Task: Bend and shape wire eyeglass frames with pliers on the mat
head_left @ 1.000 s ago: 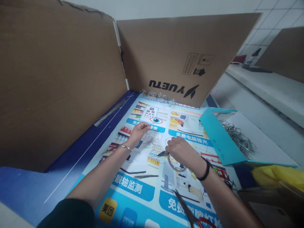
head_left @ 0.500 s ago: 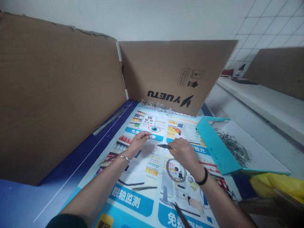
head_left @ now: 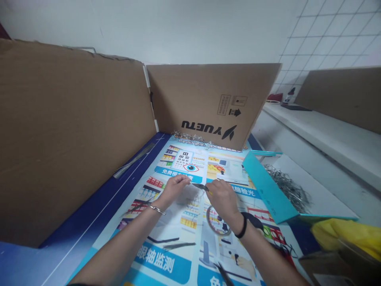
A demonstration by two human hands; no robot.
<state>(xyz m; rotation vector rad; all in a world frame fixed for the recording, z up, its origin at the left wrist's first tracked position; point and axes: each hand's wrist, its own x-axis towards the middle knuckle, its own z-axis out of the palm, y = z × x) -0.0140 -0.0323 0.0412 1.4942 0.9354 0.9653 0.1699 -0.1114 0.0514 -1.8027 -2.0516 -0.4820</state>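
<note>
My right hand (head_left: 223,197) is closed around a pair of pointed pliers (head_left: 199,186) with a bit of yellow showing at the handle. The pliers' dark jaws point left, right by the fingertips of my left hand (head_left: 175,186). Thumb and forefinger of that hand are pinched together; whatever they hold is too small to make out. Below my right hand lies a thin round ring (head_left: 209,220), perhaps a coil. Nearer to me are a bundle of thin dark strips (head_left: 179,245) and another dark pointed tool (head_left: 224,274), cut off by the frame's lower edge.
Cardboard panels (head_left: 74,131) wall off the left and the back (head_left: 190,95). On the right an open teal box (head_left: 262,190) holds tangled silvery strands (head_left: 287,186). A yellow bag or cloth (head_left: 345,234) lies before it. Clear scraps (head_left: 190,136) line the back panel.
The pliers have come closer to my left fingertips, their jaws now almost at the pinch. My head view has shifted slightly, so the surroundings sit a little lower and to the left.
</note>
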